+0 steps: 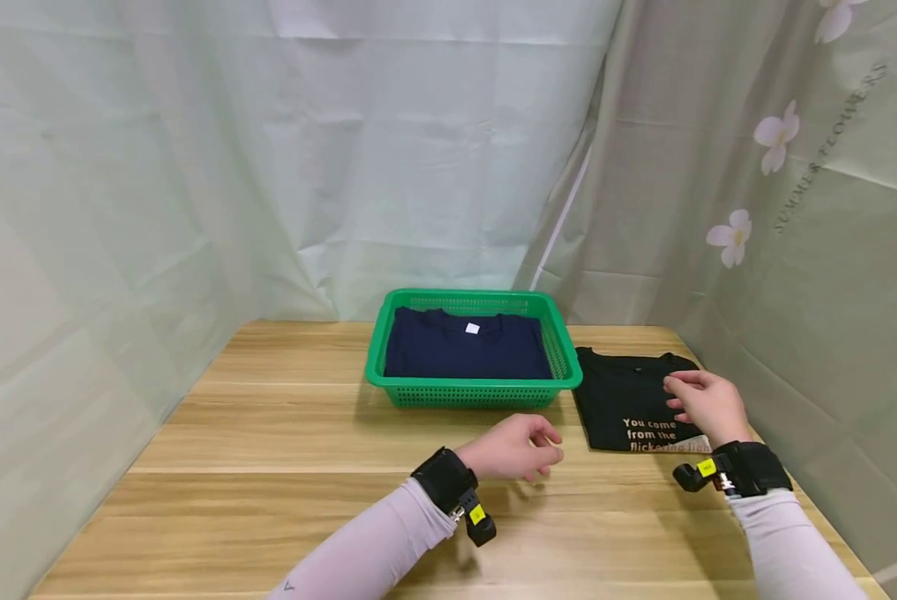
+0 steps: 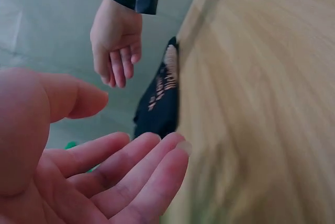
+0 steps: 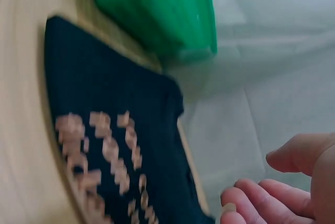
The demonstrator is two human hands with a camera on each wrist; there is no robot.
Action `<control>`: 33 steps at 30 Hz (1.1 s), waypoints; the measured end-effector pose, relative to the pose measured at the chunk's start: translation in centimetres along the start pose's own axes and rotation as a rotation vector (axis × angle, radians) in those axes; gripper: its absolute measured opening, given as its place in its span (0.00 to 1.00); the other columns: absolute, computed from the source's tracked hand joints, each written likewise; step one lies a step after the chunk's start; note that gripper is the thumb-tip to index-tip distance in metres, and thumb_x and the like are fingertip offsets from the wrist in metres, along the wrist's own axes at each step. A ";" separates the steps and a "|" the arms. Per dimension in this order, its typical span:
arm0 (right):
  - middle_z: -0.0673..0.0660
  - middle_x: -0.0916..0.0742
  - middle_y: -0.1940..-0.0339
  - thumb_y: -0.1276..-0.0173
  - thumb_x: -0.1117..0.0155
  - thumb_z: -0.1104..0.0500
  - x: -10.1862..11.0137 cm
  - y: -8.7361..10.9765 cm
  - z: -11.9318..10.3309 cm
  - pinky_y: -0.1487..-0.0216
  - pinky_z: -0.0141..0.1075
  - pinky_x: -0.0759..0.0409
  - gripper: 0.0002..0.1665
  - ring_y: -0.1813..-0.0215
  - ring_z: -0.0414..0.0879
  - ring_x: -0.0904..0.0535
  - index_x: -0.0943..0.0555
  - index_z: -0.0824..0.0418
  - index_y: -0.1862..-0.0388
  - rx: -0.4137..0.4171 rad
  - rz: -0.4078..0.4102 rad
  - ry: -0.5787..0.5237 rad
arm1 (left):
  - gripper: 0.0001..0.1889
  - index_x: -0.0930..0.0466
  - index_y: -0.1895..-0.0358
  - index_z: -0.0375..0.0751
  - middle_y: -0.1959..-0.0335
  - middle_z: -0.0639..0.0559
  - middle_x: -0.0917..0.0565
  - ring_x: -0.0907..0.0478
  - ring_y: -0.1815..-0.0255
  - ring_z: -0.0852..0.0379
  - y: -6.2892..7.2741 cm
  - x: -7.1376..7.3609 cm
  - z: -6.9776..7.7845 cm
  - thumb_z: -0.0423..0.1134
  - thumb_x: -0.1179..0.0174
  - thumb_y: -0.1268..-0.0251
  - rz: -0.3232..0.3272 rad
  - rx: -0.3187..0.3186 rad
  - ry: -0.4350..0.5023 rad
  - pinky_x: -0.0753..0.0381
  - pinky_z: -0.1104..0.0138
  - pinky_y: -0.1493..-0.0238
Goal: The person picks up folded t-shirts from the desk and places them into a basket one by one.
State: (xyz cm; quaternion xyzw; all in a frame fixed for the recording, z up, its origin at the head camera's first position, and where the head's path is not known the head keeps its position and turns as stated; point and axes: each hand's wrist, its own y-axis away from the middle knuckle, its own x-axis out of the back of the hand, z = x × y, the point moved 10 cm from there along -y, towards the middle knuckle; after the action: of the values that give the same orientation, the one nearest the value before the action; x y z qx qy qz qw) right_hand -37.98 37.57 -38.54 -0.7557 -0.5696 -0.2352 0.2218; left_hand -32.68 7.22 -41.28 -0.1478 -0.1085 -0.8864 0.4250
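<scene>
Left hand (image 1: 514, 447): above the wooden table (image 1: 268, 450), fingers loose, holding nothing.
Right hand (image 1: 707, 403): over the folded black printed T-shirt (image 1: 628, 404), fingers relaxed, gripping nothing.
Shirt place: on table, just beside the green plastic basket (image 1: 473, 390).

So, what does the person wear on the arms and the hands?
Both arms have long pale lilac sleeves. Each wrist carries a black strap with a small black device bearing a yellow label. The left hand and the right hand are bare, without gloves.
</scene>
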 end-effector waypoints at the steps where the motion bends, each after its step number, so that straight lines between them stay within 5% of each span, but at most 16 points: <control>1: 0.76 0.13 0.37 0.13 0.42 0.46 0.4 -0.1 0.5 0.65 0.31 0.12 0.34 0.62 0.39 0.11 0.23 0.73 0.27 -0.010 0.011 0.019 | 0.14 0.18 0.42 0.31 0.61 0.45 0.13 0.09 0.55 0.36 -0.3 -0.3 -0.2 0.37 0.35 0.22 0.008 0.009 0.006 0.07 0.54 0.60; 5: 0.78 0.14 0.37 0.14 0.42 0.46 2.3 -0.5 2.8 0.63 0.35 0.12 0.34 0.56 0.53 0.09 0.21 0.74 0.29 -0.044 0.068 0.118 | 0.14 0.18 0.43 0.30 0.61 0.39 0.12 0.11 0.65 0.44 -1.7 -1.6 -1.0 0.35 0.35 0.23 0.062 0.060 0.044 0.08 0.58 0.64; 11: 0.81 0.20 0.31 0.16 0.44 0.50 4.4 -0.8 6.1 0.36 0.65 0.26 0.32 0.34 0.77 0.24 0.21 0.77 0.32 -0.133 0.146 0.236 | 0.12 0.20 0.45 0.33 0.65 0.41 0.11 0.10 0.71 0.49 -3.8 -2.7 -2.0 0.35 0.34 0.23 0.189 0.138 0.096 0.08 0.62 0.67; 15: 0.82 0.22 0.29 0.18 0.44 0.50 4.5 -1.0 8.2 0.33 0.66 0.27 0.33 0.31 0.80 0.28 0.23 0.77 0.30 -0.188 0.114 0.280 | 0.05 0.22 0.55 0.36 0.70 0.38 0.10 0.07 0.71 0.46 -4.9 -3.0 -2.3 0.34 0.35 0.22 0.250 0.180 0.152 0.07 0.62 0.68; 22: 0.82 0.25 0.25 0.19 0.43 0.52 3.6 -1.3 10.1 0.31 0.65 0.28 0.33 0.28 0.81 0.29 0.25 0.75 0.27 -0.232 0.035 0.307 | 0.13 0.19 0.67 0.30 0.73 0.36 0.10 0.05 0.64 0.37 -6.3 -3.7 -2.6 0.35 0.33 0.22 0.297 0.271 0.240 0.07 0.59 0.68; 29: 0.83 0.23 0.29 0.24 0.38 0.58 3.2 -1.8 10.1 0.33 0.64 0.25 0.29 0.31 0.80 0.26 0.23 0.77 0.31 -0.225 -0.003 0.352 | 0.18 0.17 0.78 0.34 0.84 0.48 0.14 0.09 0.79 0.51 -7.6 -2.8 -2.8 0.34 0.27 0.28 0.380 0.329 -0.031 0.20 0.75 0.83; 33: 0.83 0.22 0.31 0.24 0.38 0.58 3.1 -2.3 9.8 0.36 0.62 0.22 0.28 0.34 0.80 0.24 0.21 0.77 0.34 -0.216 -0.049 0.390 | 0.16 0.21 0.75 0.29 0.90 0.50 0.20 0.19 0.90 0.58 -8.1 -2.3 -3.3 0.29 0.26 0.31 0.411 0.391 0.009 0.28 0.76 0.89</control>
State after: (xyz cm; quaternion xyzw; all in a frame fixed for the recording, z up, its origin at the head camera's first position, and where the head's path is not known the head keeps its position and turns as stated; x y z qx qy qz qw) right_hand -38.45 46.40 -44.26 -0.7013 -0.5054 -0.4419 0.2397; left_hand -38.19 12.84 -45.69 -0.0780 -0.2431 -0.7444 0.6170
